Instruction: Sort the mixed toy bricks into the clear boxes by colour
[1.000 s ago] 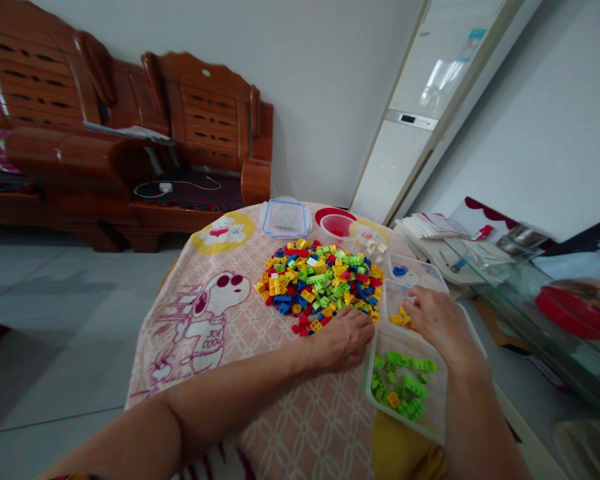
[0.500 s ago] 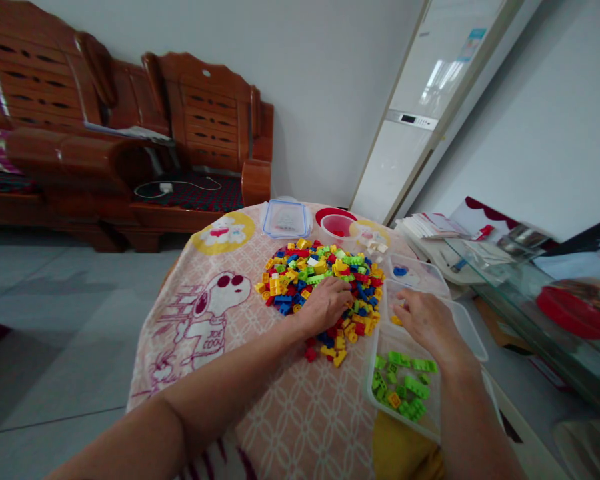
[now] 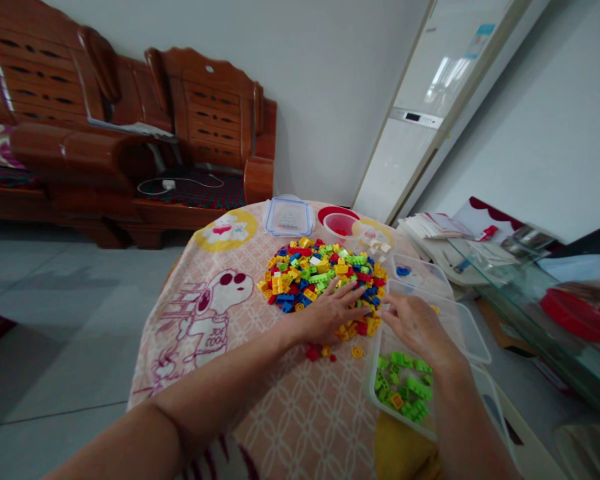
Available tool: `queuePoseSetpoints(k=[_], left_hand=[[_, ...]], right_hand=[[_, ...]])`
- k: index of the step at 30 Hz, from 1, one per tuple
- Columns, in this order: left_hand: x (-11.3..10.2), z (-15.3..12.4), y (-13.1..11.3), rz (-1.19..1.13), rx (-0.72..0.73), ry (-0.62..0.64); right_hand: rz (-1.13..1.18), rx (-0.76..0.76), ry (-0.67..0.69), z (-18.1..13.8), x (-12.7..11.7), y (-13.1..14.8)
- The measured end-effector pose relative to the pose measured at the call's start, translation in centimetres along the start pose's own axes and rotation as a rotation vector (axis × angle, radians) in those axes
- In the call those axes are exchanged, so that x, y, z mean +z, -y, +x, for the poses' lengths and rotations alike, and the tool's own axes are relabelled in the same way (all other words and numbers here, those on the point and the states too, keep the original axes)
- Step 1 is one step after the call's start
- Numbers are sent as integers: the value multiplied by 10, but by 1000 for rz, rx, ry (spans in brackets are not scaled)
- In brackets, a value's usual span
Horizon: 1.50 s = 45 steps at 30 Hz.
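Observation:
A heap of toy building bricks (image 3: 290,273) in red, yellow, blue, green and white lies on the tablecloth. My left hand (image 3: 330,312) rests on its near side, palm down with fingers spread. At the heap's right edge is my right hand (image 3: 414,327), reaching over the clear plastic container; its thumb and forefinger are apart and I see no brick between them. Green bricks (image 3: 405,387), with one orange-yellow brick (image 3: 397,401) among them, sit in the container's near part. A few loose bricks, including a round yellow piece (image 3: 357,352), lie in front of the heap.
Behind the heap are a blue-rimmed clear lid (image 3: 290,217) and a round tub (image 3: 341,225) with red bricks. White bricks (image 3: 379,247) lie near a box holding a blue brick (image 3: 403,271). A glass shelf (image 3: 500,287) stands close on the right.
My right hand has moved left from the container to the heap's edge. My left hand has shifted slightly toward me and spread its fingers. Some near yellow bricks have been swept back.

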<state>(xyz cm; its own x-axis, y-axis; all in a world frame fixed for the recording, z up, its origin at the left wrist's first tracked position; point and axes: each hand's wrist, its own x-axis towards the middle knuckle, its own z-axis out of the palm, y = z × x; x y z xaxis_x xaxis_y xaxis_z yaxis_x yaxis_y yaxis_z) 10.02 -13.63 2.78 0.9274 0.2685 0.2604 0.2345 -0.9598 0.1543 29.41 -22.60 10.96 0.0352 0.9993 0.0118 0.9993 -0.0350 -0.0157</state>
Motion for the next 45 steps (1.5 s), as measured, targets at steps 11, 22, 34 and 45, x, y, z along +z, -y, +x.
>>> queuePoseSetpoints(k=[11,22,34,45], left_hand=[[-14,-10,58,-85,-335,-421],[1,-32,114,-132,-706,-544],[1,-30,108,-136,-731,-508],[1,-29,107,-134,-746,-521]], right_hand=[[25,-113,63,1,18,30],[-105,-205,174,5,37,60],[-13,-96,7,5,13,25],[-275,246,-121,-1,4,-57]])
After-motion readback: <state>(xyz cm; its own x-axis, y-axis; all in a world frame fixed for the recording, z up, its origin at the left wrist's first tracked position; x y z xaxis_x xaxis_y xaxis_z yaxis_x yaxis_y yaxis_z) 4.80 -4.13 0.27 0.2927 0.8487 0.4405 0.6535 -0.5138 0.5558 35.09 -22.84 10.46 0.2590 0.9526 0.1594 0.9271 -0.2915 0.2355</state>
